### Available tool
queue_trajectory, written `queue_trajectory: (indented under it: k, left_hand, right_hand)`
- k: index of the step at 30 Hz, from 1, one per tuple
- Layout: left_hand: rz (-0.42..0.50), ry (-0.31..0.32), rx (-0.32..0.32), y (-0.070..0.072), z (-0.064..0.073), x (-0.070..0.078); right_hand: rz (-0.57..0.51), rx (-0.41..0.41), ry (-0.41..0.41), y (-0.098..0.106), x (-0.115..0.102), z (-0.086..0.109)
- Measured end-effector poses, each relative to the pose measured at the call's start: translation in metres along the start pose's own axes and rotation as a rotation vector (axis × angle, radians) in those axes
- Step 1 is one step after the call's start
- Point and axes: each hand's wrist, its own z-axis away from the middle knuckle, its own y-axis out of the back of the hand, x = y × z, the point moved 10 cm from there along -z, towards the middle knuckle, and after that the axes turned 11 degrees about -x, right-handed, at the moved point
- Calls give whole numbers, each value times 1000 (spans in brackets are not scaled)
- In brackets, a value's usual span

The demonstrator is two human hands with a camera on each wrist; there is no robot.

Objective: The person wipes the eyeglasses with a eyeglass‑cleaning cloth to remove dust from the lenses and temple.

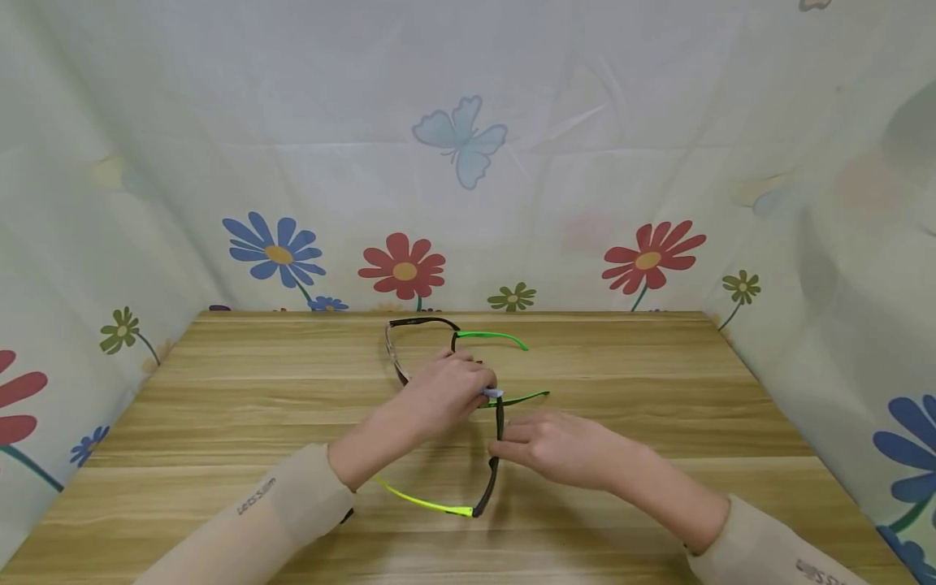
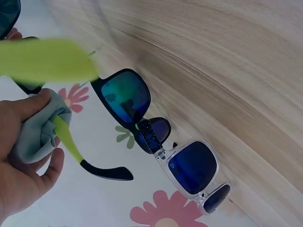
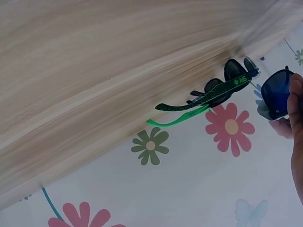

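My left hand (image 1: 449, 390) grips a light blue cloth (image 2: 40, 132), which is wrapped about one yellow-green temple of a pair of sunglasses (image 1: 500, 418). That temple's black tip (image 2: 109, 171) sticks out of the cloth in the left wrist view. The other yellow temple (image 1: 431, 504) extends under my left forearm in the head view. With its fingers and thumb, my right hand (image 1: 563, 447) holds the black front frame. A dark blue lens (image 3: 274, 92) of this pair shows beside my right fingers in the right wrist view. The pair is held above the table.
Behind my hands on the wooden table (image 1: 643, 382) lie other sunglasses: a black pair with blue-green mirrored lenses (image 2: 127, 94) and a clear-framed pair with blue lenses (image 2: 194, 168). A bright green temple (image 1: 490, 334) points right. A flower-print curtain (image 1: 556, 203) surrounds the table's back and sides.
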Motion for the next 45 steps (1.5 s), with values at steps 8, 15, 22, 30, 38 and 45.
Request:
queue_trajectory:
  k: [8, 15, 22, 30, 38, 45]
  left_hand:
    - [65, -21, -36, -2, 1, -2]
    - [270, -61, -47, -1, 6, -8]
    - [310, -61, -81, 2, 8, -10]
    - [142, -37, -79, 1, 6, -8]
    - [56, -27, -33, 2, 4, -3]
    - [32, -26, -25, 0, 4, -5]
  right_hand:
    - [40, -41, -18, -3, -2, 0]
    - [26, -43, -16, -5, -2, 2]
    - [27, -44, -22, -5, -1, 3]
    - [-3, -29, -12, -1, -3, 1]
    - [29, -18, -3, 0, -7, -1]
    - [37, -94, -34, -4, -5, -2]
